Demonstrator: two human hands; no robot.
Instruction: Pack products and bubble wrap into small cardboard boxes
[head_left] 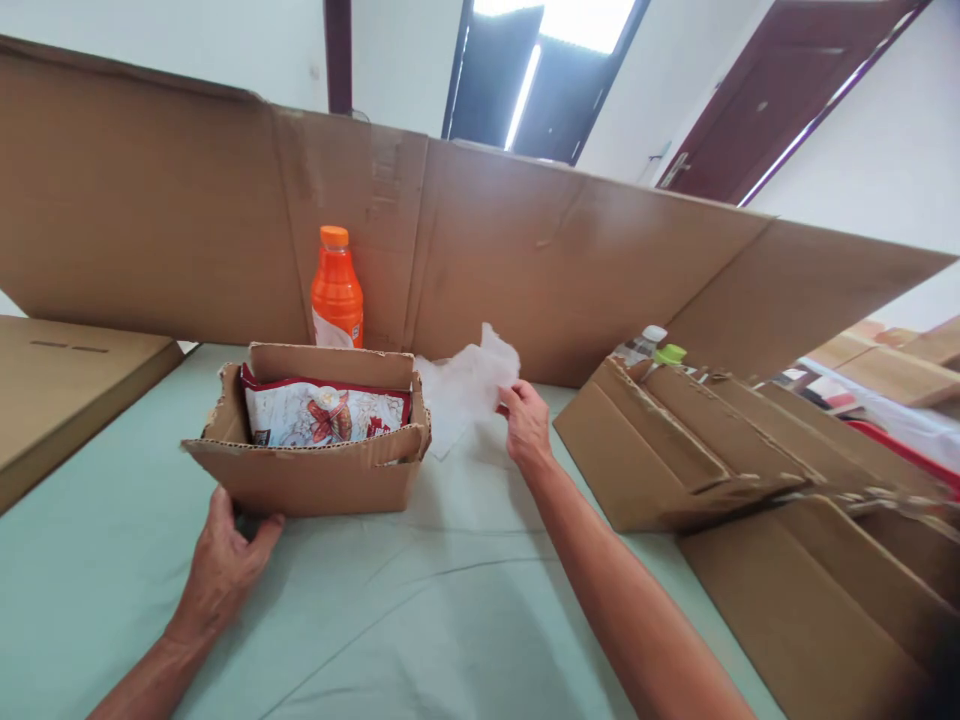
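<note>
My right hand (526,422) pinches the edge of a crumpled white tissue (469,380), which stands up beside the right end of a small open cardboard box (322,480). Inside that box a printed food packet (322,412), white with a dark red edge, leans upright. At the box's lower left front corner is my left hand (223,550), thumb and fingers apart; its fingertips are partly hidden by the box, and whether they touch it is unclear. Behind the box stands an orange bottle (337,290) with an orange cap, its lower part hidden.
A tall cardboard screen (525,250) runs along the back of the green-covered table (420,620). Open cardboard boxes (652,450) crowd the right side, with bottle tops, one a green cap (670,354), showing behind. A flat closed carton (75,390) lies at left.
</note>
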